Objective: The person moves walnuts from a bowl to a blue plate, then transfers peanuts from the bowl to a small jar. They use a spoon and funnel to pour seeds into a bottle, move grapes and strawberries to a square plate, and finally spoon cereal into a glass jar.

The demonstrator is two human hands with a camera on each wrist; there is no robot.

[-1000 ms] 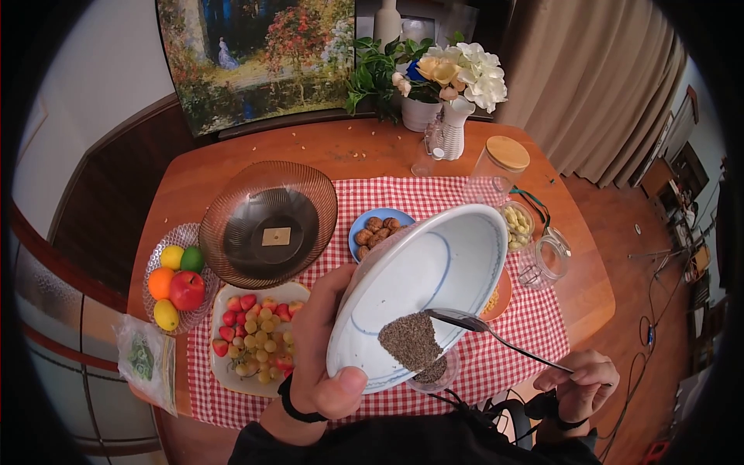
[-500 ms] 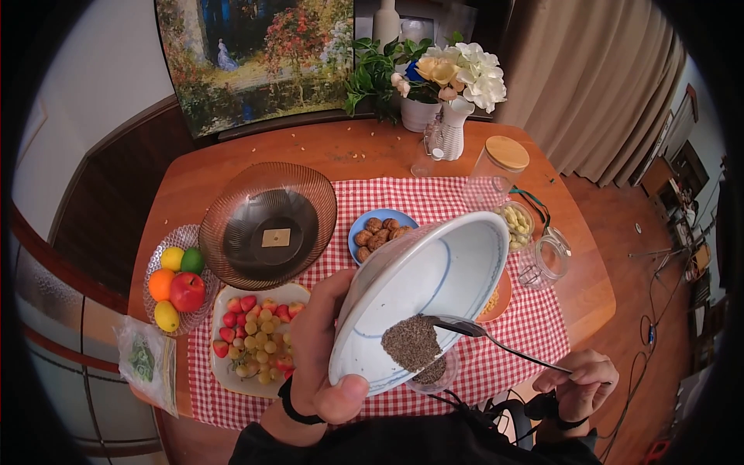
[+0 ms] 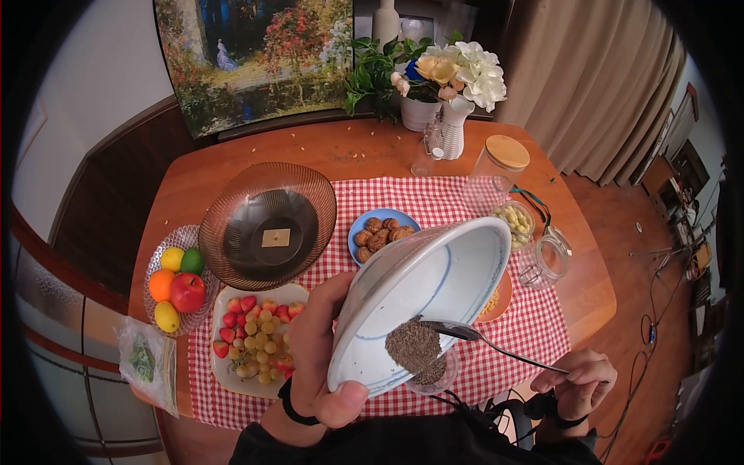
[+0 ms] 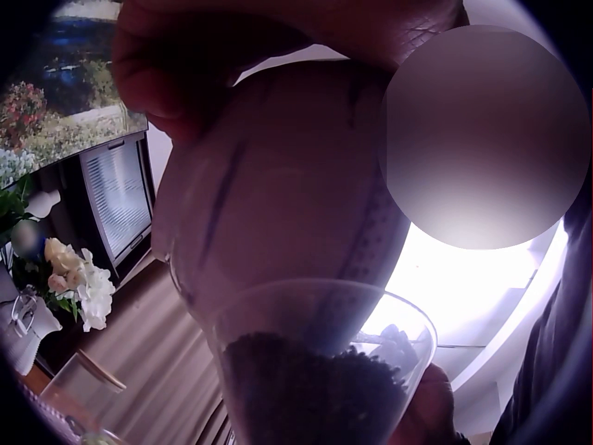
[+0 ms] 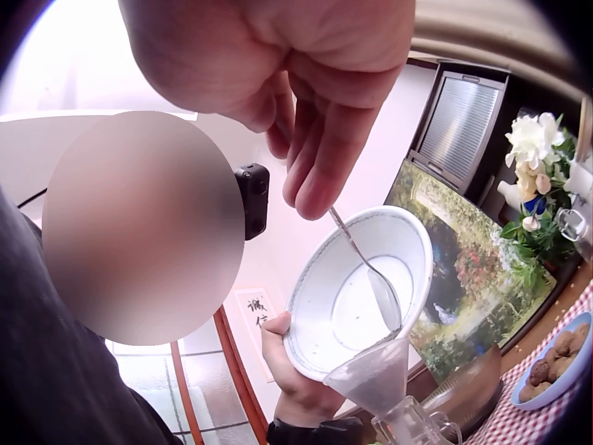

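Observation:
My left hand [image 3: 325, 368] grips the edge of a white bowl [image 3: 438, 283] with blue bands, thumb at the rim. The bowl is steeply tilted, and a heap of small dark seeds [image 3: 413, 346] lies near its low edge. My right hand [image 3: 580, 384] pinches the handle of a metal spoon [image 3: 511, 352], whose tip reaches into the bowl beside the heap. Under the low rim stands a clear funnel [image 5: 371, 375], set over a glass bottle [image 5: 408, 425]. In the left wrist view, dark seeds fill much of the funnel.
A platter [image 3: 219, 364] of strawberries and grapes and a large ribbed bowl [image 3: 221, 232] are at left, with a fruit dish [image 3: 203, 310] beyond. Walnuts lie on a blue plate [image 3: 359, 226]. Rightward stand a wood-lidded jar [image 3: 508, 153] and an open glass jar [image 3: 552, 254].
The white bowl has tipped further, its far rim sinking a little. The seed heap has shifted slightly toward the low edge, while the right hand stays nearly still with the spoon.

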